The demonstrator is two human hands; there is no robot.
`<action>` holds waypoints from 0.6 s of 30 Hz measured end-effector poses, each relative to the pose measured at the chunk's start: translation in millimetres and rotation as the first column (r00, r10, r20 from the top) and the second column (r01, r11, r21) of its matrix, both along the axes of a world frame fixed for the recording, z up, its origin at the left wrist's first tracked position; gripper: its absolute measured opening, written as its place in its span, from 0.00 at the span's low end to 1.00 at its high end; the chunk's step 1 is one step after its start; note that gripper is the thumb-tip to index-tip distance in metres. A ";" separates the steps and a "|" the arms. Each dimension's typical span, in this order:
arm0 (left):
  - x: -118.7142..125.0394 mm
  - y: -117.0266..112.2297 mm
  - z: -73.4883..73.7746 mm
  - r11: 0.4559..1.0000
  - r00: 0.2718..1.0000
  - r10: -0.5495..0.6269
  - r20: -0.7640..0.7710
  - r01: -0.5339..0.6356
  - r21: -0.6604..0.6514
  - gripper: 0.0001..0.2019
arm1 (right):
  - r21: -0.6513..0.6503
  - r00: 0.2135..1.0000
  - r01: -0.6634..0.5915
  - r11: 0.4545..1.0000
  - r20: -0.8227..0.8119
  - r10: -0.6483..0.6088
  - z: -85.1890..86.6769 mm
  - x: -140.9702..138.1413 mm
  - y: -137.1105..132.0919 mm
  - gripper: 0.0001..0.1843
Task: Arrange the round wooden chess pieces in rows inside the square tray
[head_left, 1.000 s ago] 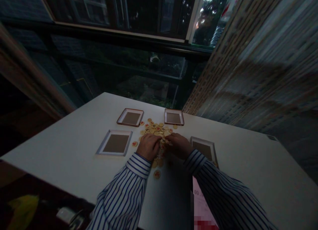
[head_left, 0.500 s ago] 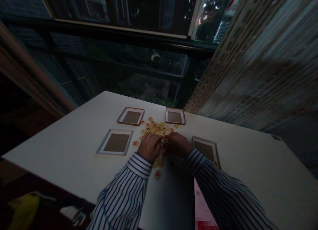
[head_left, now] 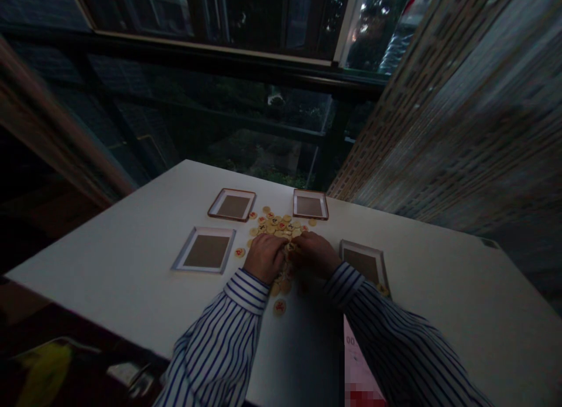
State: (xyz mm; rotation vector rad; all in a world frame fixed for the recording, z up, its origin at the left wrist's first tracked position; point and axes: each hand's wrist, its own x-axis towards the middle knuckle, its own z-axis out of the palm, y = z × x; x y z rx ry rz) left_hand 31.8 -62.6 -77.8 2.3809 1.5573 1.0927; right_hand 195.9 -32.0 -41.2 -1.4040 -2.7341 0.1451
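A loose heap of round wooden Chinese chess pieces (head_left: 281, 225), some showing red or black characters, lies mid-table. Over its near side, my left hand (head_left: 264, 257) is closed, fingers bent and pressed together; what they hold, if anything, is hidden. Beside it my right hand (head_left: 317, 253) has its fingers curled in a pinch at a Chinese chess piece (head_left: 290, 247) between the two hands. More pieces (head_left: 285, 287) lie below the hands, and a single red-marked piece (head_left: 280, 307) sits nearer me. The right tray (head_left: 381, 260) has a piece at its near corner, partly behind my sleeve.
The white table (head_left: 114, 249) stands by a window with a dark rail (head_left: 211, 61). Shallow trays lie at the far left (head_left: 211, 210), far right (head_left: 325, 211) and near left (head_left: 181, 260) of the heap. A pink lit screen (head_left: 357, 360) shows under my right forearm. A curtain (head_left: 461, 120) hangs at right.
Both hands stay almost in place over the heap. The piece between my fingertips shows its face a little more clearly; the trays have not moved.
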 end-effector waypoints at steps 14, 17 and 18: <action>2.7 1.1 2.8 0.998 0.975 0.069 0.211 -0.066 -0.022 0.12 | 0.157 0.996 -0.002 0.988 -0.084 0.015 15.4 -0.1 -9.2 0.12; 4.6 0.1 4.2 0.993 0.941 0.079 0.330 -0.044 -0.112 0.11 | 0.159 0.994 -0.004 0.987 -0.111 0.022 16.3 1.6 -10.0 0.13; 5.4 -0.1 4.5 0.988 0.922 0.088 0.377 -0.034 -0.148 0.11 | 0.160 0.992 -0.005 0.987 -0.120 0.024 16.3 2.2 -10.1 0.13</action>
